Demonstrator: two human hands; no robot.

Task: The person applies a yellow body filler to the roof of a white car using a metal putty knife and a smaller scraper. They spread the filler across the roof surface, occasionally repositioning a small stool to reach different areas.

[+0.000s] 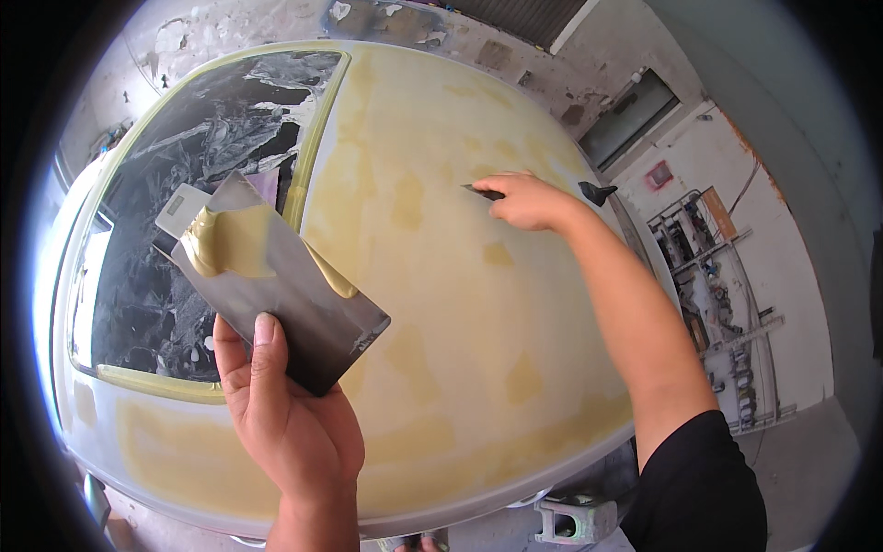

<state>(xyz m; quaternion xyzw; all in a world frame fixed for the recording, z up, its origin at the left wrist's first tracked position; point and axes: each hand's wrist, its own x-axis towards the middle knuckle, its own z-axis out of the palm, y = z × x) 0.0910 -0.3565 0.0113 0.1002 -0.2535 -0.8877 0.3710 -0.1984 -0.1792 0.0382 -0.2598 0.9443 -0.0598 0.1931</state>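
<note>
My left hand holds a rectangular metal plate with its thumb on top. A thick mound of yellow-green body filler lies on the plate, with more along one edge. A pale flat spreader shows behind its upper corner. My right hand grips a thin dark spreader or blade at the car roof, its tip at or close to the surface; contact cannot be told. The roof is pale and sanded, with yellowish filler patches. Left of it is a dark, smeared glass panel edged with yellow masking tape.
A black roof antenna stands beyond my right hand. At the right, hardware hangs on a wall rack. A grey plastic step stool is on the floor below the roof edge. The far wall has worn patches.
</note>
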